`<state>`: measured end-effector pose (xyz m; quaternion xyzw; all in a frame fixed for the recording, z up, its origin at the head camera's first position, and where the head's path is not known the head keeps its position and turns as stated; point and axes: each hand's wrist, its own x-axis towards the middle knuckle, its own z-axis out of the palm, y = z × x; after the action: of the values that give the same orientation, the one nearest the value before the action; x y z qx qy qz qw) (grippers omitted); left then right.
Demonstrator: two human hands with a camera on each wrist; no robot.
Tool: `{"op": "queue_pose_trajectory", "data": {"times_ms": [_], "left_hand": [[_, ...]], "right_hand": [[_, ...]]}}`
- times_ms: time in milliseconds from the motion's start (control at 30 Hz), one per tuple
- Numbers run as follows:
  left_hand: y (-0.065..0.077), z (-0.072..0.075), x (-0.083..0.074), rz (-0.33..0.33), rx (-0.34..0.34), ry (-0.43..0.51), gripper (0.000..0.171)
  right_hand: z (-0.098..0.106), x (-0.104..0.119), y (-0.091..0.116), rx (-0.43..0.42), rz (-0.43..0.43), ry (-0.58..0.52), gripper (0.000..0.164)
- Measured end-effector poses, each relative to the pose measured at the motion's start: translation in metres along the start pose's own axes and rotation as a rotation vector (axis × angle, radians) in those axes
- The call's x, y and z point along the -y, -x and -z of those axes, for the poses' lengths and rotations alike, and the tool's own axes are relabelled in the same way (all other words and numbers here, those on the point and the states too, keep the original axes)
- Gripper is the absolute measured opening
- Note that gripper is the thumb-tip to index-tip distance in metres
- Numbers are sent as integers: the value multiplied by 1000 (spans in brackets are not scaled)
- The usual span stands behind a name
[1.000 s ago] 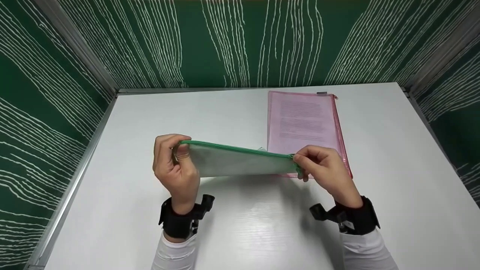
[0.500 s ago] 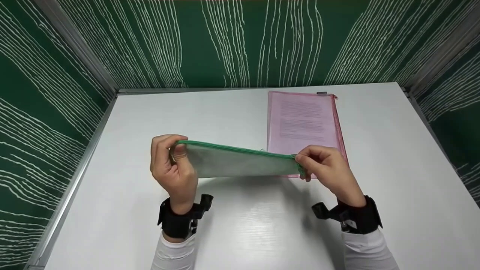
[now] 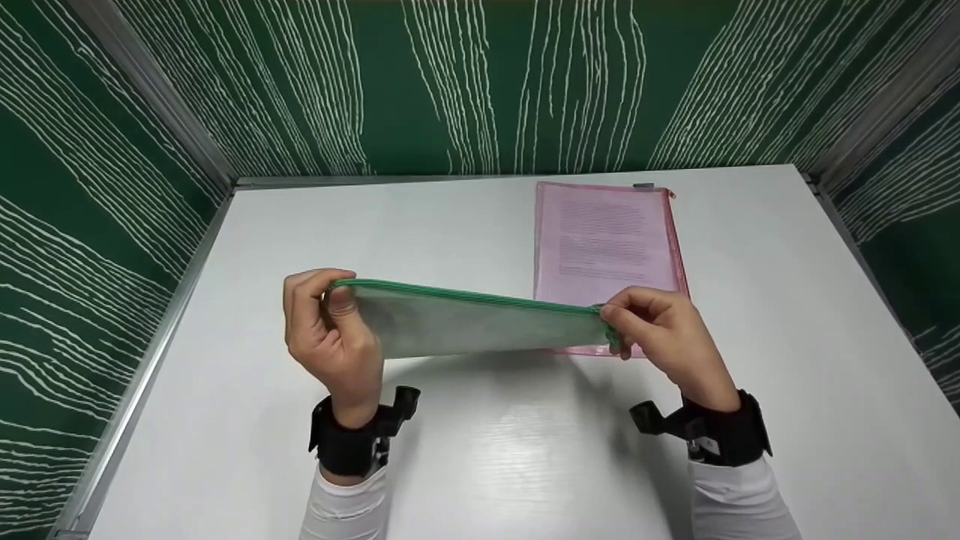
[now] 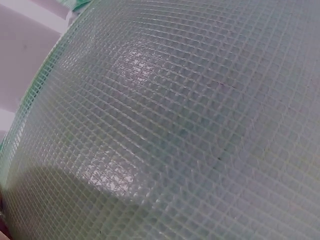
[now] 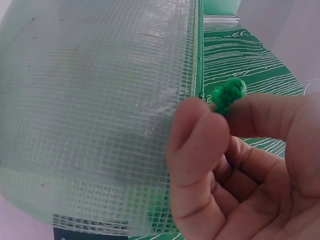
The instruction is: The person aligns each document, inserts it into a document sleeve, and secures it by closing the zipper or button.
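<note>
A translucent mesh zip pouch (image 3: pixel 480 326) with a green zipper edge is held up over the table in the head view. My left hand (image 3: pixel 334 341) pinches its left end between thumb and fingers. At the right end, my right hand (image 3: pixel 667 341) pinches the corner of the zipper edge. The zipper band between them looks taut and slopes down to the right. Mesh (image 4: pixel 175 115) fills nearly all of the left wrist view. In the right wrist view, a green knotted tag (image 5: pixel 229 94) sticks up by the thumb and forefinger of the right hand (image 5: pixel 245 170).
Behind the pouch, a pink zip folder (image 3: pixel 600 240) with a printed sheet in it lies on the white table (image 3: pixel 502 457); the pouch and right hand overlap its near part. Green panels with white lines (image 3: pixel 405 90) wall the table at the back and sides.
My left hand has moved left and the right hand slightly right, so they stand farther apart. More of the zipper edge shows between them. The pink folder has stayed put.
</note>
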<state>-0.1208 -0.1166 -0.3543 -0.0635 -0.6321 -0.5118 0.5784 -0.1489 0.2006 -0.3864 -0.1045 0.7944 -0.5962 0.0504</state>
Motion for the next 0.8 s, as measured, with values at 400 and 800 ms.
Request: {"op": "queue_pose_trajectory", "data": {"times_ms": [400,800], "left_hand": [[-3,5,3,11,-83,-27,36],[-8,8,5,2,-127,-32,35]], "right_hand": [[7,-2,1,-24,-5,24,19],[13,-5,-1,-23,2,16,20]]}}
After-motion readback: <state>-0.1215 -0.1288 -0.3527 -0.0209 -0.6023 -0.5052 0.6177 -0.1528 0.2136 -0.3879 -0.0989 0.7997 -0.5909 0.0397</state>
